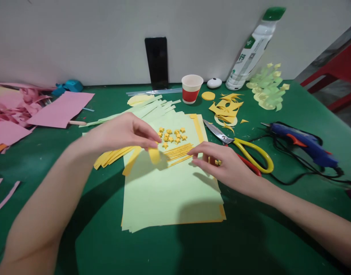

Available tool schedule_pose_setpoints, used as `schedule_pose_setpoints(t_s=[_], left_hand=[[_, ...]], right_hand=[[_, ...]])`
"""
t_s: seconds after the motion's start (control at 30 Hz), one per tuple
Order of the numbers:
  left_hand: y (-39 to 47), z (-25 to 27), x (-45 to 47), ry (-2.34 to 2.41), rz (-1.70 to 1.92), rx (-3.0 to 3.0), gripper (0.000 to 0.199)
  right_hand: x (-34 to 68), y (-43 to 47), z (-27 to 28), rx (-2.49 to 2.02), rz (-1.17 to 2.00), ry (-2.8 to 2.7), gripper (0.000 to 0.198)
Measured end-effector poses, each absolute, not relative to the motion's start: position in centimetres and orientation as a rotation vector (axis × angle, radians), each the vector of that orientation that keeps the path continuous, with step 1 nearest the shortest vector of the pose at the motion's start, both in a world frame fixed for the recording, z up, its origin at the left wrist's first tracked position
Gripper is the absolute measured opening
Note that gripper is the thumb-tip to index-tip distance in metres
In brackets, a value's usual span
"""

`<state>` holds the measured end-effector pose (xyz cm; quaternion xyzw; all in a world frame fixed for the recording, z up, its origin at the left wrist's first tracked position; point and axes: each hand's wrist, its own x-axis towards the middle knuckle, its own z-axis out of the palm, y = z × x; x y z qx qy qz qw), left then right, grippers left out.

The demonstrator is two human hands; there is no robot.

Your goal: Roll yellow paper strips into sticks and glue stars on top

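Note:
My left hand [135,133] pinches a short yellow paper strip [154,156] between thumb and fingertips, above a stack of pale green paper sheets [169,198]. My right hand [215,158] is at the right ends of several thin rolled yellow paper sticks [178,152] lying side by side on the top sheet. Its thumb and forefinger are slightly apart, close to the end of the nearest stick; whether they touch it is unclear. Small folded yellow paper stars [170,139] lie just behind the sticks. A fan of yellow strips [114,156] rests under my left forearm.
Scissors [247,147] and a blue glue gun [304,145] with its black cord lie on the right. A paper cup [191,89], a leaning phone [156,63] and a tilted white bottle [252,49] stand along the wall. Pink paper [62,109] and scraps cover the left.

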<state>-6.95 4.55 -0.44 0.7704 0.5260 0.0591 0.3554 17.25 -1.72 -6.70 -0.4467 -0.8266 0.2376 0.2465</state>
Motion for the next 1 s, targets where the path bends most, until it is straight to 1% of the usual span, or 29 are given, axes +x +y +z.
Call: schedule_pose_setpoints(t_s=[0.07,0.17,0.23,0.3,0.37,0.4,0.47,0.5,0.57,0.67,0.83,1.0], left_hand=[[2.9,-0.6,-4.8,1.179,0.229,1.960,0.011],[1.0,-1.1,-2.5,1.025,0.313,1.944,0.010],[0.6,-1.3,-1.9,1.007,0.370,1.903,0.009],[0.9,-1.5,-1.7,1.044,0.491,1.838,0.009],[1.6,-1.6,-1.7,1.133,0.706,1.780,0.007],[1.9,-1.7,-1.7,1.170,0.824,1.760,0.009],[2.4,-1.7,-1.4,1.168,0.980,1.739,0.028],[2.4,-1.7,-1.1,1.099,0.944,1.727,0.031],[2.0,-1.6,-0.3,0.924,0.855,1.684,0.023],[0.9,-1.5,1.0,0.762,0.829,1.688,0.022],[0.1,-1.1,2.3,0.668,0.924,1.568,0.015],[-0.4,-0.9,2.3,0.639,0.937,1.489,0.011]], right_hand=[[16.8,-2.4,-5.8,-1.189,0.839,-2.186,0.025],[16.4,-3.2,-4.8,-1.150,1.130,-2.052,0.021],[16.4,-3.4,-4.4,-1.158,1.207,-2.003,0.018],[16.6,-3.4,-4.1,-1.212,1.229,-1.961,0.021],[17.0,-3.2,-3.7,-1.283,1.231,-1.895,0.022],[17.2,-3.1,-3.5,-1.313,1.224,-1.857,0.021],[17.7,-3.0,-3.1,-1.335,1.204,-1.793,0.020],[18.0,-3.0,-2.9,-1.333,1.189,-1.772,0.020],[18.3,-3.0,-2.4,-1.313,1.169,-1.743,0.019],[18.8,-3.1,-1.8,-1.255,1.178,-1.696,0.019],[19.7,-3.0,-1.1,-1.148,1.304,-1.561,0.017],[19.8,-3.6,-0.3,-1.165,1.252,-1.603,0.018]])
